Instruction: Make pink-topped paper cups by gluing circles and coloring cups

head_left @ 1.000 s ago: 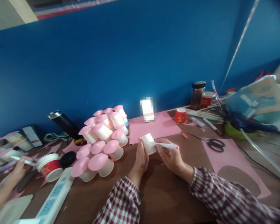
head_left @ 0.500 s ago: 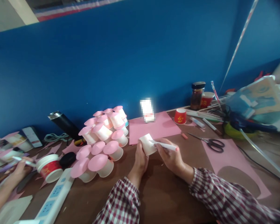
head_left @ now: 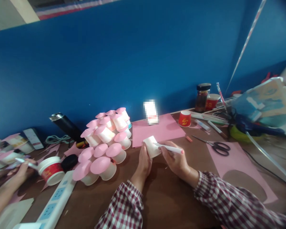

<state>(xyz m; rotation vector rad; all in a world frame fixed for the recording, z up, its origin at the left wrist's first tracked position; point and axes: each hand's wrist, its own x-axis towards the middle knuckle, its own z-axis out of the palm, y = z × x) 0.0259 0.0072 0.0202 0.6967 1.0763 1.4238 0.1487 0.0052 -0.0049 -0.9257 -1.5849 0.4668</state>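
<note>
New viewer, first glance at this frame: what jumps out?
The heap of white cups with pink lids, piled left of centre on the brown table against the blue wall, draws the eye first. Just right of it, the left hand holds a small white cup while the right hand holds a white pen with its tip at the cup. Black scissors lie on pink paper to the right.
</note>
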